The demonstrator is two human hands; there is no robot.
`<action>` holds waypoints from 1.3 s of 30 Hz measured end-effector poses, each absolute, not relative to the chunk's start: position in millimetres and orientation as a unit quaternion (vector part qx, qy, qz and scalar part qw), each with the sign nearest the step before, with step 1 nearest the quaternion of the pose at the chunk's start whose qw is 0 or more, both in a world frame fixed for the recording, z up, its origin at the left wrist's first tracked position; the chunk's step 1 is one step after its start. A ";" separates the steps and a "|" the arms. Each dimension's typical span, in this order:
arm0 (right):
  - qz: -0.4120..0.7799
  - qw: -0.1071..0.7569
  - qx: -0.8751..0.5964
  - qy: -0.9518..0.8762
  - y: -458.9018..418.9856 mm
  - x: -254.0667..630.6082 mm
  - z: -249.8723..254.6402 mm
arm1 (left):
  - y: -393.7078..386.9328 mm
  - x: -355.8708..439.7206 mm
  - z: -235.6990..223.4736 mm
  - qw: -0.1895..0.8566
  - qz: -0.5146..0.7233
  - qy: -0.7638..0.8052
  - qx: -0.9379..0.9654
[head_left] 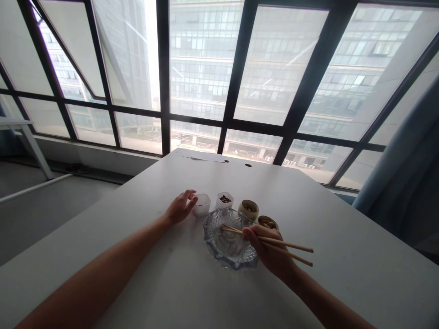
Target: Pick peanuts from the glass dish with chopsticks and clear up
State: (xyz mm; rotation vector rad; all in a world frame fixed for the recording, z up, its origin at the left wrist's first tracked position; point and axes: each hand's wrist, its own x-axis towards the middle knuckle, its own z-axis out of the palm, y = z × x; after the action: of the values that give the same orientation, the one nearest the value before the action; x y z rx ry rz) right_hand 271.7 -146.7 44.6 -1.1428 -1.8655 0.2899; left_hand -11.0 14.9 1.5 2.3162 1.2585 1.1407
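My left hand [181,207] is at the left side of a white plastic cup [203,208], thumb and fingers apart near its rim; a firm hold does not show. A small dark bit lies inside this cup. My right hand [269,246] is closed around a pair of wooden chopsticks [288,244]. Their tips hang over a clear cut-glass bowl [213,249] with a scalloped rim. Whether the tips pinch something small, I cannot make out.
Behind the bowl stand a second white cup [220,203] with dark pieces and two tan round containers, one [244,211] farther left, the other [277,225] near my right hand, both holding pieces. Paper [206,156] lies at the far edge of the white table [154,274].
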 end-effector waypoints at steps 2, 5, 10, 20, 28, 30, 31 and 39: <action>0.110 0.445 -0.449 -0.767 -148.5 271.7 44.1 | 14.6 -10.7 1.7 0.138 0.390 0.436 0.799; 0.104 0.435 -0.435 -0.781 -150.5 273.0 42.2 | 13.6 -10.2 2.4 0.139 0.391 0.439 0.797; 0.138 0.455 -0.442 -0.761 -149.5 272.8 41.0 | 11.3 -10.7 4.4 0.140 0.385 0.434 0.802; 0.396 0.652 -0.492 -0.420 -128.1 280.6 42.2 | 7.9 -8.8 5.3 0.130 0.360 0.414 0.826; 0.298 0.622 -0.516 -0.508 -135.1 280.4 43.4 | 3.9 -8.7 7.9 0.110 0.375 0.398 0.830; 0.281 0.613 -0.505 -0.538 -138.3 277.8 44.7 | 1.6 -7.5 8.1 0.093 0.391 0.381 0.832; 0.277 0.611 -0.500 -0.547 -139.5 276.7 45.5 | 0.7 -7.0 7.9 0.089 0.394 0.377 0.834; 0.252 0.647 -0.480 -0.536 -134.4 291.4 63.0 | 9.0 -13.6 18.4 0.187 0.357 0.397 0.825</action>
State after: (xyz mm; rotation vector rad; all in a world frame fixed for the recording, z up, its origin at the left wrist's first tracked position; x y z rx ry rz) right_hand 291.4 -134.4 63.0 -1.0907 -1.2193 0.5738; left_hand -13.6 9.0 18.4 2.3217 1.1161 1.0045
